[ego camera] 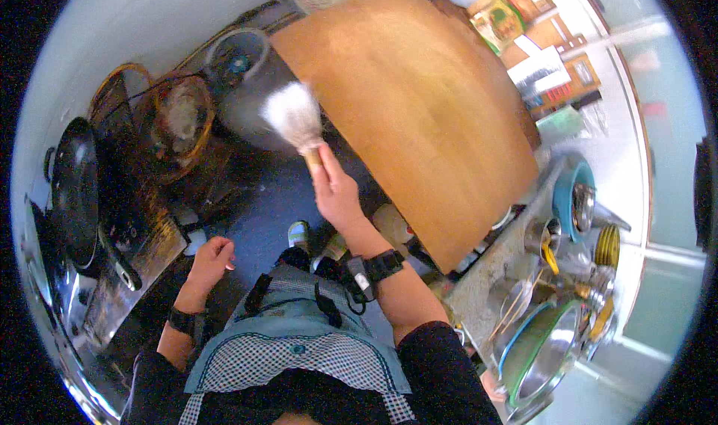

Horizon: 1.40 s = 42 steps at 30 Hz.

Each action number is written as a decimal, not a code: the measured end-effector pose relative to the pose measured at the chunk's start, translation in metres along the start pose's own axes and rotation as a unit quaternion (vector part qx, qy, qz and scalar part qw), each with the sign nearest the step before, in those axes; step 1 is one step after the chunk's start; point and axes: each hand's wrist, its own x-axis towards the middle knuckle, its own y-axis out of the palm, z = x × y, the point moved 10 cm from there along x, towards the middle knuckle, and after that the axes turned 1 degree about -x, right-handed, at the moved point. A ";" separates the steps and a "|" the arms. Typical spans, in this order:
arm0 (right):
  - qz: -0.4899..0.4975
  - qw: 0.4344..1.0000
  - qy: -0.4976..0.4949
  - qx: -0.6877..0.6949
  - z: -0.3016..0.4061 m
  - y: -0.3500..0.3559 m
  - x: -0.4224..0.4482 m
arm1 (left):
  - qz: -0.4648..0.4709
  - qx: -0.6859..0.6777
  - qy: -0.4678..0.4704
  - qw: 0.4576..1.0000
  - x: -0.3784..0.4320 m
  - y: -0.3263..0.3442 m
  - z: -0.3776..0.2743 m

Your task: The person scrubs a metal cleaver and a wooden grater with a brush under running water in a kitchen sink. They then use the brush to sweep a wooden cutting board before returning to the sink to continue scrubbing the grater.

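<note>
My right hand (336, 192) grips the wooden handle of a round brush (294, 114) with pale bristles. The bristles point up and to the left, blurred, near the left edge of a large wooden board (426, 116). My left hand (213, 259) hangs over the floor at the lower left, fingers loosely curled, with nothing seen in it. A wok or pan (76, 189) with a dark handle lies to its left.
A wicker basket (207, 128) and a grey bucket (247, 80) stand at the upper left. On the right, a counter (482, 301) holds a blue basin (566, 201), a metal jug (538, 237) and a green-rimmed bowl (544, 357). Boxes (499, 24) stand behind the board.
</note>
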 end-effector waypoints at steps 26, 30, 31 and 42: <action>-0.032 0.966 0.225 0.122 -0.078 -0.105 -0.128 | 0.135 0.052 0.088 0.986 0.034 0.070 -0.080; -0.225 0.946 0.220 0.073 -0.114 -0.185 -0.179 | 0.107 0.073 0.036 0.991 0.033 0.053 -0.063; -0.234 0.950 0.208 0.009 -0.130 -0.190 -0.195 | 0.101 0.081 0.023 0.991 0.031 0.051 -0.063; 0.100 0.978 0.159 -0.089 -0.038 -0.074 -0.139 | 0.086 0.059 0.070 0.992 0.032 0.034 -0.046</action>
